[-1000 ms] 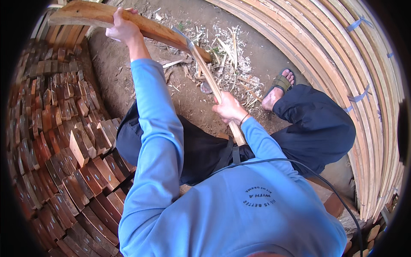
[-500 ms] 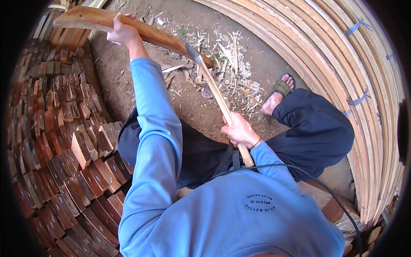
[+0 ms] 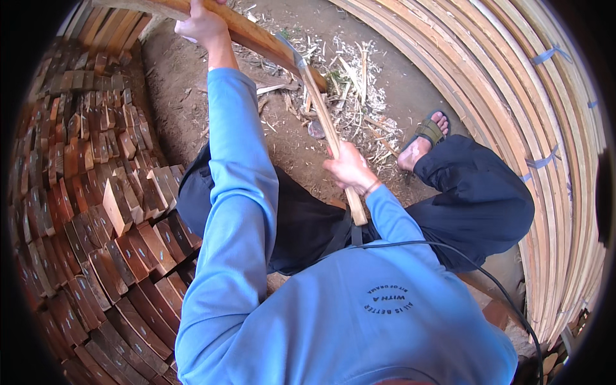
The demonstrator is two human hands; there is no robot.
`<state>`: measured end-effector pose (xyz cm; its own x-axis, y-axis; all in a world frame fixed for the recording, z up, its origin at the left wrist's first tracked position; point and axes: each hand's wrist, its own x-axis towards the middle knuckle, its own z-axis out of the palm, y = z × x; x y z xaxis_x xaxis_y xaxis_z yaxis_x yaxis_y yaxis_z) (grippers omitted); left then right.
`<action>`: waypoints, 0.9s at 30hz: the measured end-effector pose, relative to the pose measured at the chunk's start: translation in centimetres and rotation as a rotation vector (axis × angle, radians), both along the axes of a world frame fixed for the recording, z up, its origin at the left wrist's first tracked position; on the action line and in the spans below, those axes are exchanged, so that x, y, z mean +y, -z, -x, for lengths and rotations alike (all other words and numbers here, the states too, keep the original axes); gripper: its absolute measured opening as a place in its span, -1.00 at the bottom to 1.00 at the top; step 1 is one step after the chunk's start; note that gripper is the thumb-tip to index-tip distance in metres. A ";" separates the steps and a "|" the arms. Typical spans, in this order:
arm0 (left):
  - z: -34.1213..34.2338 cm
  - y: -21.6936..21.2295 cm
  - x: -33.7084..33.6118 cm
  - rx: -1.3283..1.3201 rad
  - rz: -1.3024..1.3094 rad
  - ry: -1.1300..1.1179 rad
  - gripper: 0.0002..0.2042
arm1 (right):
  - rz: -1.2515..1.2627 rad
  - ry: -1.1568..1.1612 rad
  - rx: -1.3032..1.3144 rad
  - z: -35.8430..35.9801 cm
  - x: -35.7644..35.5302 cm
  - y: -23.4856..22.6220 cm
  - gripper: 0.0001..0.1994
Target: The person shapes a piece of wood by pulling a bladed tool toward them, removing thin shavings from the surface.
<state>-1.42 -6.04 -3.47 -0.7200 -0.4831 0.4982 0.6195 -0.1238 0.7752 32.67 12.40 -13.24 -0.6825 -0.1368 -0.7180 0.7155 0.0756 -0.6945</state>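
My left hand (image 3: 204, 27) is closed around a long, slightly curved timber piece (image 3: 256, 40), which slants from the upper left toward the middle; its far left end runs out of view. My right hand (image 3: 351, 167) grips the pale wooden handle of an adze (image 3: 321, 119) low down, near its butt end. The adze's grey metal head (image 3: 292, 51) lies against the timber close to its right end. How deep the edge sits in the wood cannot be made out.
Wood chips and shavings (image 3: 356, 83) litter the dirt floor ahead. Stacked short wooden blocks (image 3: 96, 186) fill the left side. Long curved planks tied with blue strips (image 3: 513, 83) stand on the right. My sandalled foot (image 3: 427, 138) rests near them. A black cable (image 3: 462, 256) crosses my shirt.
The timber and my left hand have shifted upward and a little right in view. My right hand and the adze have also risen slightly, the head staying near the timber's right end.
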 end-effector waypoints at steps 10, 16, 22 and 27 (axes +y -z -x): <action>0.3 0.5 -0.6 0.082 -0.054 -0.007 -0.73 | 0.040 -0.006 -0.036 -0.7 0.7 -1.8 -0.76; 0.1 0.7 -0.5 -0.119 0.016 -0.093 -0.75 | 0.060 -0.020 -0.052 -1.2 1.3 -1.2 -0.75; 0.7 0.6 -1.9 -0.053 -0.047 -0.076 -0.74 | 0.029 -0.030 -0.046 -3.3 1.5 -2.9 -0.74; 0.1 0.5 -0.7 -0.031 -0.047 -0.037 -0.73 | 0.081 0.044 -0.010 -1.1 0.1 -0.7 -0.75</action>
<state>-1.55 -6.76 -4.01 -0.7161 -0.5317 0.4523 0.6002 -0.1381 0.7878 33.75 12.51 -12.57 -0.6816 -0.1648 -0.7129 0.7241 -0.0117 -0.6896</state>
